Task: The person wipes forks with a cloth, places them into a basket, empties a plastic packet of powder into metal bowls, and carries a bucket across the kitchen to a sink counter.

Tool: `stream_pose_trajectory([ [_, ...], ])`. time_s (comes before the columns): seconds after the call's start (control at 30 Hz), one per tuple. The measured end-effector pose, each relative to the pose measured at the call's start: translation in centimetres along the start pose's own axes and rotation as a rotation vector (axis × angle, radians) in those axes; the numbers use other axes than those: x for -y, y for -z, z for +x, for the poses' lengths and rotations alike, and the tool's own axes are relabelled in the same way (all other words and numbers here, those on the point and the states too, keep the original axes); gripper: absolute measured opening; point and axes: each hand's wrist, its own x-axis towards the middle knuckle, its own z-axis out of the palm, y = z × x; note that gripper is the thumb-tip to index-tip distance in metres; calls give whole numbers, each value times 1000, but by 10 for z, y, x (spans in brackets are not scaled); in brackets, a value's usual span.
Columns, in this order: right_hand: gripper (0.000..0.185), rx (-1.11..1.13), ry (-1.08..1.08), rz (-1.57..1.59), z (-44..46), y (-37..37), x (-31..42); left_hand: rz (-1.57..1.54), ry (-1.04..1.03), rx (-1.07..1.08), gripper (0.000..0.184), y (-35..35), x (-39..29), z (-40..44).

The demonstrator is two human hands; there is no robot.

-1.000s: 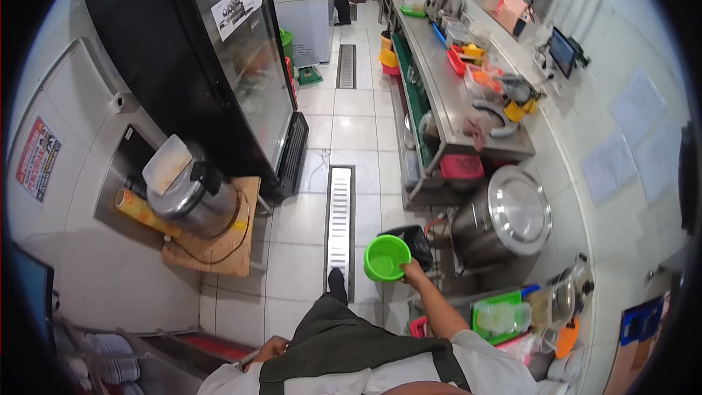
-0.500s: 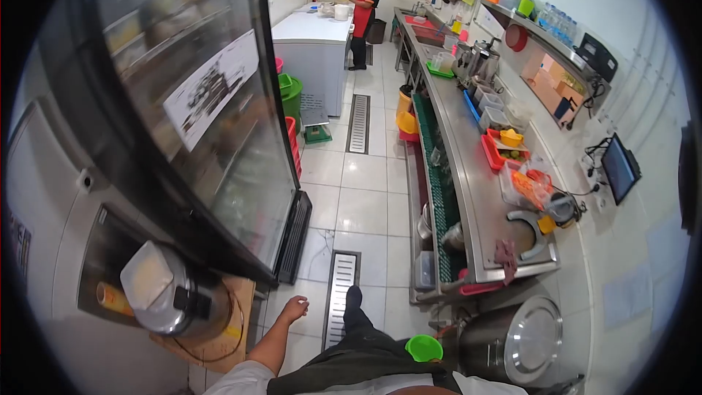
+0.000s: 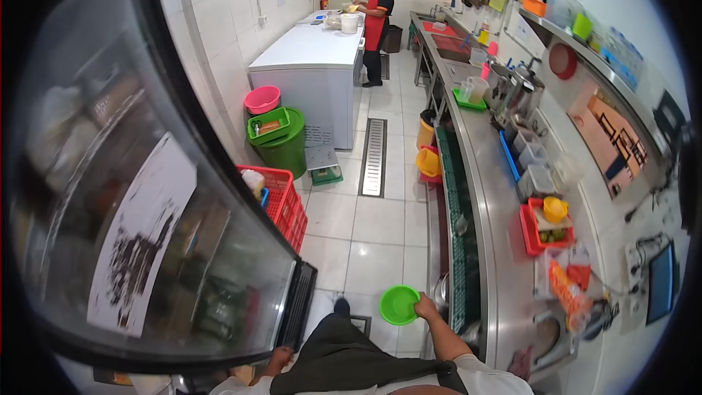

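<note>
A bright green tub hangs over the tiled floor, its open mouth facing up. My right hand grips its right rim, with the arm stretched forward. Low at the left, my left hand hangs beside the dark apron, near the lower edge of the glass-door fridge. Its fingers look curled, but they are too small and dim to tell whether they hold anything. One dark shoe shows ahead of the apron.
A long steel counter with tubs runs along the right. Red crates, a green bin and a scale stand at the left. Beyond, a person in a red apron stands by a white chest freezer.
The view has moved forward along the aisle, past the steel pot and the fridge front. The green tub has swung down, then forward again in my right hand. My left hand has swung back.
</note>
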Motion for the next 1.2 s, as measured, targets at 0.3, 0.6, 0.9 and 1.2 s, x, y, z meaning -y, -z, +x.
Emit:
stream_pose_trajectory([
  [0.3,40,-161,-234,454,251,68,27,644,-77,342,29,1,-217,237],
  [0.6,28,-350,-640,1013,337,189,59,62,-558,40,26,-39,-730,494],
  [0.9,34,-291,-401,702,651,280,162,244,-395,230,18,-63,-880,611],
  [1.2,42,2,-74,447,1002,423,342,359,55,176,31,-101,-987,673],
])
